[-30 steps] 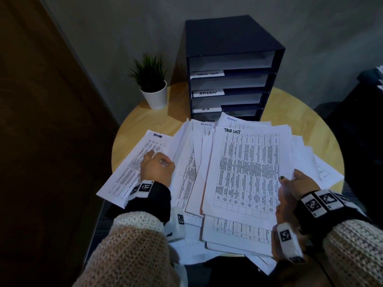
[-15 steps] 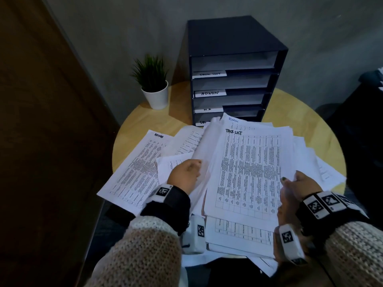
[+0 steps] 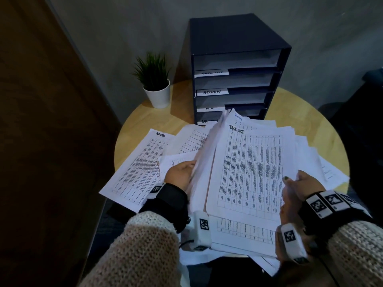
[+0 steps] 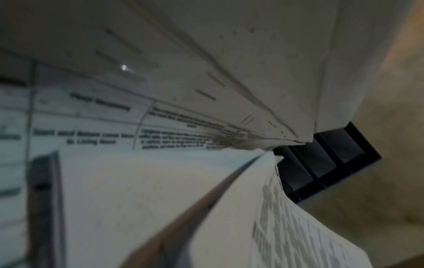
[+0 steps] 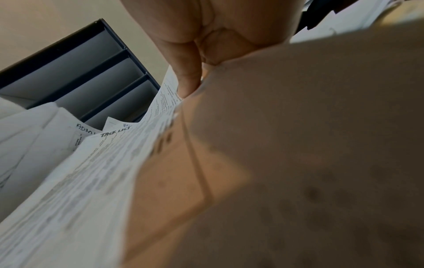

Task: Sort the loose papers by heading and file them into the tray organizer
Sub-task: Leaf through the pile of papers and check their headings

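So the right hand pinches the stack topped by the TASK LIST sheet at its edge, thumb on top, probably keeping that heading readable. Left hand has its fingers tucked under a bundle of raised sheets, grasping them, likely to peek at headings beneath. Beyond the fingertips, the tray organizer waits, slots looking empty, with an ADMIN sheet left of the left hand.

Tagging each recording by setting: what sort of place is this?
Probably an office corner: a dark tray organizer with handwritten labels, printed papers on a round wooden table, and a small potted plant.
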The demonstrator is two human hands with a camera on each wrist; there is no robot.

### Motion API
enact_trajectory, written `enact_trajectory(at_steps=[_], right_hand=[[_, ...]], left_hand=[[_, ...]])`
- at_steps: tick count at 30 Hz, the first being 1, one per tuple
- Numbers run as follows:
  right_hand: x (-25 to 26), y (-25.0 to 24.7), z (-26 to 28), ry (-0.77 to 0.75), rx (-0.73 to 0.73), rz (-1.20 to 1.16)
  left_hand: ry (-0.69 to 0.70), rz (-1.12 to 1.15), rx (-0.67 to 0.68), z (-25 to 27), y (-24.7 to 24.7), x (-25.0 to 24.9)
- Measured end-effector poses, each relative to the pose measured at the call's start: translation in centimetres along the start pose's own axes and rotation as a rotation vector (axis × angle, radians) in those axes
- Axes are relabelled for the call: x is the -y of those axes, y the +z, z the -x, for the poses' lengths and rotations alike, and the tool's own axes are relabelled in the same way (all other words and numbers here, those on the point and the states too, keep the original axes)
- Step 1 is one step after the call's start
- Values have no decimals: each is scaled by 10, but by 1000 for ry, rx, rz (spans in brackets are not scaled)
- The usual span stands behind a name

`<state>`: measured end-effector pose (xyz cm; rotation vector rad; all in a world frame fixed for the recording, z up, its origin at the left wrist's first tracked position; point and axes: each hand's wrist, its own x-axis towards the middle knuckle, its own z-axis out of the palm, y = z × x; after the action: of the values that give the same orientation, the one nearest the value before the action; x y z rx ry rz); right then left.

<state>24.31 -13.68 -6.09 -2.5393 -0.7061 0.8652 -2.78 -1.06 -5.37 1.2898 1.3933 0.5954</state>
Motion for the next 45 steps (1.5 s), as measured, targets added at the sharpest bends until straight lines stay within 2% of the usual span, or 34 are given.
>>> enact_trajectory(at_steps=[3,5,10,14,18,20,23,29,32,35,37,39,42,45], right_hand=[[0,0,0,-3,-1,-12],[0,0,1,-9,-9,-9],[0,-1,0,-11,-9,-1],[-1,0,-2,-14,-10,0],[-5,2,-3,-23,-22,-23],[-5,3,-3,-30,-25,-50],[-6,3,-4,-55,-40,-67],[-6,3,-6,-37,-26,-52],[-8,4,-7,-30,-34,-52],[-9,6,-10,-35,-53,-62],[-9,5,-10,-33,-60,-56],[-9,5,-9,-26,-66,-61],[-7,4,-6,-23,-68,-62],[-8,3,-7,-23,-77,-94]], left_hand=[[3,-15,117,10,12,-2],[8,0,140,13,13,-5],[-57,100,128,12,4,-12],[-136,-27,77,10,6,-12],[-158,206,58,8,5,-14],[-183,344,103,13,0,-19],[-238,419,124,6,-3,-21],[-160,215,154,7,0,-25],[-158,156,105,2,0,-22],[-36,-62,111,4,8,-27],[74,-149,160,10,13,-31],[188,-180,143,12,17,-34],[211,-132,75,12,12,-37],[276,-197,86,9,3,-39]])
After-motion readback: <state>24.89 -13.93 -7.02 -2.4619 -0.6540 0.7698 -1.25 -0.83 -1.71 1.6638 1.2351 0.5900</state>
